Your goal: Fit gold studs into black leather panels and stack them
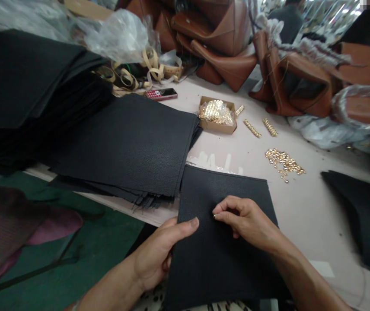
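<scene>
A black leather panel (224,268) lies over the table's front edge, close to my body. My left hand (168,246) grips its left edge, thumb on top and fingers underneath. Over the panel's middle, my right hand (245,220) pinches a tiny shiny metal piece (215,216) between thumb and forefinger, right at the leather surface; whether it has gone into the leather I cannot tell. A loose scatter of small gold metal pieces (284,162) lies on the table beyond my right hand.
Stacked black panels (133,142) stand left of my work. A small cardboard box (219,127) holds gold hardware, with gold strips (269,128) nearby. Behind are a red phone (161,94) and brown leather bags (217,56). Another black piece (363,220) lies at the right.
</scene>
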`<action>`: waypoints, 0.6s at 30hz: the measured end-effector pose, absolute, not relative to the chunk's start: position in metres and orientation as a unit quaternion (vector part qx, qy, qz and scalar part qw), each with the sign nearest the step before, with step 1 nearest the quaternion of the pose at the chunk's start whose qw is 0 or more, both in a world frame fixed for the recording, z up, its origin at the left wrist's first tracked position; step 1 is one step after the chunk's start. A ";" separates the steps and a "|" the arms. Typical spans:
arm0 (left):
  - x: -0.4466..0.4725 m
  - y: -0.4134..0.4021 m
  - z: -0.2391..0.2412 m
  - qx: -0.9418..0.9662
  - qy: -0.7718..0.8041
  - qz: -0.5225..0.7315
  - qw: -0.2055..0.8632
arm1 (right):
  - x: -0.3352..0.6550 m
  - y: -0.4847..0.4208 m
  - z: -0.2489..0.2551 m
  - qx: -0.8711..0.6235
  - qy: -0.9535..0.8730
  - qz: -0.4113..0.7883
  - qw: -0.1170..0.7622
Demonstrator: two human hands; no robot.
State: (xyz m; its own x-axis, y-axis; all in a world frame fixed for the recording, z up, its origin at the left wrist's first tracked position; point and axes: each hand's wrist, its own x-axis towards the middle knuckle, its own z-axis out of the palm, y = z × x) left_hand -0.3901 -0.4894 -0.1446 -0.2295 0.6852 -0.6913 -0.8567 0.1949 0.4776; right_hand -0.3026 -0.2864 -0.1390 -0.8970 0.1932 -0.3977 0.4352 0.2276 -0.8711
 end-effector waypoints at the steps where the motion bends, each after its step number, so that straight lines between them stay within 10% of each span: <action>1: -0.391 -0.486 -0.145 -0.105 0.458 0.630 0.618 | -0.303 -0.286 -0.139 0.199 0.776 -0.590 0.106; 18: -0.380 -0.492 -0.146 -0.065 0.575 0.594 0.559 | -0.308 -0.293 -0.135 0.233 0.756 -0.600 0.120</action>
State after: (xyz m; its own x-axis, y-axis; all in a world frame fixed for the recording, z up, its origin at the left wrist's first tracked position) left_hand -0.3804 -0.4917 -0.1465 -0.3671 0.5888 -0.7201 -0.7394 0.2850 0.6100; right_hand -0.3079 -0.2928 -0.1351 -0.8628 0.2074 -0.4610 0.4962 0.1725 -0.8509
